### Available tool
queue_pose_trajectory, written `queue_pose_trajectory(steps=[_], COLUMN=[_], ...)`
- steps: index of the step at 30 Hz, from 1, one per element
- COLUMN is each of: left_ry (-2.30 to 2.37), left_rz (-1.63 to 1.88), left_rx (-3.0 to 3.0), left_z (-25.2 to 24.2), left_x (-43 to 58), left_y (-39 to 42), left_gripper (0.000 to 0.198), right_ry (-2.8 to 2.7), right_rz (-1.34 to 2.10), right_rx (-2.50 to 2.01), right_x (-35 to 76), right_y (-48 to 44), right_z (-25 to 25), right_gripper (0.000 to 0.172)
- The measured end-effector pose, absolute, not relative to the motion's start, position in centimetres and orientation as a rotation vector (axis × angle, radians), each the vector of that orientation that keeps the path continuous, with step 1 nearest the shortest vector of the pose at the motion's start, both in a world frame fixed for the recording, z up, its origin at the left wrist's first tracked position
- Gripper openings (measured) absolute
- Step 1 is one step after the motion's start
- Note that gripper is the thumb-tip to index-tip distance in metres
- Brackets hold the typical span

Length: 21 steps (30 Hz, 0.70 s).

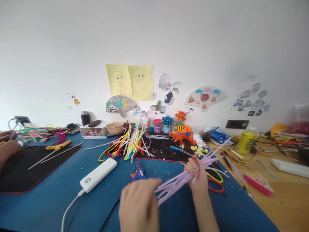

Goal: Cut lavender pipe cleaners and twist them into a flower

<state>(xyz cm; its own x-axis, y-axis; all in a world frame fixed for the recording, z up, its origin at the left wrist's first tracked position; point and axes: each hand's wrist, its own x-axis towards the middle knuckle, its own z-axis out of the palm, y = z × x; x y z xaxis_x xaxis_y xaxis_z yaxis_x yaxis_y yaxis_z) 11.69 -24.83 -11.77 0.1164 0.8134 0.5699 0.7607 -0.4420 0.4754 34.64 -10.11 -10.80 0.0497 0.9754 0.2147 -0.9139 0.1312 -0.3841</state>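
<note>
One bundle of lilac pipe cleaners [173,185], too many to count, is hanging over the blue mat [48,206] at six o'clock. The right hand [198,175] is curling closed around its middle. The left hand [138,206], blurred, is touching its near end; its opening cannot be told. Three flower pots [167,124] are standing at twelve o'clock and one power bank [98,174] is lying at nine. The label on the yellow bottle [246,141] is too blurred to read.

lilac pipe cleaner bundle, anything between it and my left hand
Nothing visible. The right hand grips the lilac pipe cleaner bundle mid-length; the left hand is at its lower end, blurred, so contact is unclear. The blue and orange tool lies on the table beyond the left hand, not between them.
</note>
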Motion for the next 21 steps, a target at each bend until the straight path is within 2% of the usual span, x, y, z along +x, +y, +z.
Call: queue_pose_trajectory(steps=[3,5,10,15,21], left_ry=[2.307,2.464,2.351,2.289,2.363], left_rz=[1.105,0.948,1.022,1.140,0.905], left_rx=[1.949,1.896,2.006,2.085,2.111], left_z=[-9.5,-9.8,-12.4,-12.8,-11.0], left_x=[10.6,9.9,7.5,4.6,2.6], left_y=[-21.6,-20.6,-20.1,-20.1,-21.0], left_gripper=[0.033,0.030,0.029,0.033,0.031], right_ry=[-0.458,-0.442,-0.406,-0.385,-0.397], right_rz=[1.457,1.481,1.550,1.572,1.582], right_rx=[-0.188,-0.209,-0.217,-0.227,-0.257], right_x=[34.6,34.5,34.7,34.7,34.6], right_y=[-10.1,-10.1,-10.0,-10.4,-10.5], right_z=[-10.8,-11.0,-11.7,-11.8,-12.0], right_gripper=[0.008,0.009,0.009,0.006,0.004])
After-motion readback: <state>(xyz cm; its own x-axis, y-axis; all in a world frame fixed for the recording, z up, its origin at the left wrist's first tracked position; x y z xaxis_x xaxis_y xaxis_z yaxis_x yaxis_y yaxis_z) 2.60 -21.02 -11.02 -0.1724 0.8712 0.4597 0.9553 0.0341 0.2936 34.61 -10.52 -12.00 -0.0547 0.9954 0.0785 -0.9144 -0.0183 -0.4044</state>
